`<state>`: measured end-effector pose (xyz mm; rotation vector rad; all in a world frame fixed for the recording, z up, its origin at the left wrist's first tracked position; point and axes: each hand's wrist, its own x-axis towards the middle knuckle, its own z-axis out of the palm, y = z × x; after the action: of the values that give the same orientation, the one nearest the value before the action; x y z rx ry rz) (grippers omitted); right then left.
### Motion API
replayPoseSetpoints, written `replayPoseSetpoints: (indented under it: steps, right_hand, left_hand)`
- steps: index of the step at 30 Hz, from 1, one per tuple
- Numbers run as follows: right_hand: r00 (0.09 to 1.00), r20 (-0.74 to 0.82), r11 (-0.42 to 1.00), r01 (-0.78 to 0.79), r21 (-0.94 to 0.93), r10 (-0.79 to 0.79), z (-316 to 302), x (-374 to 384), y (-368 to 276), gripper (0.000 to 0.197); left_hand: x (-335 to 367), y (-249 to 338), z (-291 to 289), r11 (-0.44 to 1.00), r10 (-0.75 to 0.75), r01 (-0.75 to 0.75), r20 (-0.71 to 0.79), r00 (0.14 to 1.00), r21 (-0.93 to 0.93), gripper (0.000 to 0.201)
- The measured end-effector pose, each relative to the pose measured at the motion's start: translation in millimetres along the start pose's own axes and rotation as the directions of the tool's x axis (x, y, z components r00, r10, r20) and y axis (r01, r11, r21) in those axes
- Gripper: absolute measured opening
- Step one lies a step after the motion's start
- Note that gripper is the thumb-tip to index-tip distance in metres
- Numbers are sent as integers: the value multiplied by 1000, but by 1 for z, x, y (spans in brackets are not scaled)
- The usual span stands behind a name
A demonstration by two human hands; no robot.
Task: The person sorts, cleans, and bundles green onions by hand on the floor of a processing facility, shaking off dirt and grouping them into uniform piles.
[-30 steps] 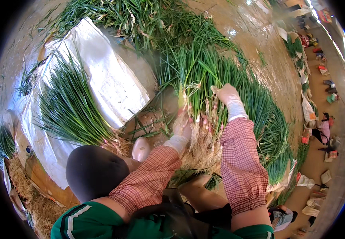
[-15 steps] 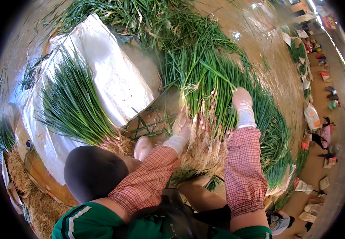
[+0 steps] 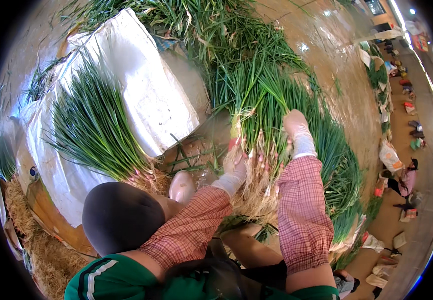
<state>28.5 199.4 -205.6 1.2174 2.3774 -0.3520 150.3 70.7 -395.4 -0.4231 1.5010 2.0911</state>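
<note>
A thick heap of spring onions [image 3: 262, 107] lies in front of me, green tops pointing away, with pinkish-white bulbs and tan roots toward me. At the heap's left edge my left hand [image 3: 235, 167], in a pale glove, is closed around the bulb ends of several stalks. My right hand [image 3: 295, 125], also gloved, is shut on the green stalks of a few spring onions, higher up and to the right. To the left, a neat bundle of spring onions [image 3: 99, 122] rests on a white woven sack [image 3: 149, 90], its roots toward me.
Loose green leaves [image 3: 216, 30] are piled at the far side on a wet brown floor [image 3: 281, 15]. My knee [image 3: 121, 217] and pink boot [image 3: 182, 186] are between the bundle and the heap. Cut roots [image 3: 51, 265] lie at lower left. People and bags [image 3: 390, 156] line the far right.
My right hand has moved slightly left and down with the stalks, whose tops now point more upright. My left hand has shifted a little right.
</note>
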Motion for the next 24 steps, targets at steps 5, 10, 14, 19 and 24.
replayPoseSetpoints:
  steps: [5, 10, 14, 19, 24]
  right_hand:
    - [978, -98, 973, 195, 122, -184, -4, 16, 6, 25]
    - [985, -6, 984, 172, 39, -171, 40, 16, -83, 60]
    - [977, 75, 964, 208, -167, -198, 76, 56, -55, 47]
    - [990, 46, 986, 132, 101, -137, 48, 45, -40, 23]
    - [991, 75, 985, 98, 144, -110, 39, -38, -29, 44]
  left_hand:
    - [4, -28, 13, 999, 28, -28, 5, 1000, 27, 30]
    - [32, -68, 10, 984, 176, -177, -24, 984, -33, 30]
    - [-8, -13, 30, 711, -57, 22, -27, 998, -703, 33]
    - [-25, 35, 21, 140, -125, 299, 283, 951, -944, 38]
    - [-25, 52, -6, 148, 54, 471, 482, 874, -870, 49]
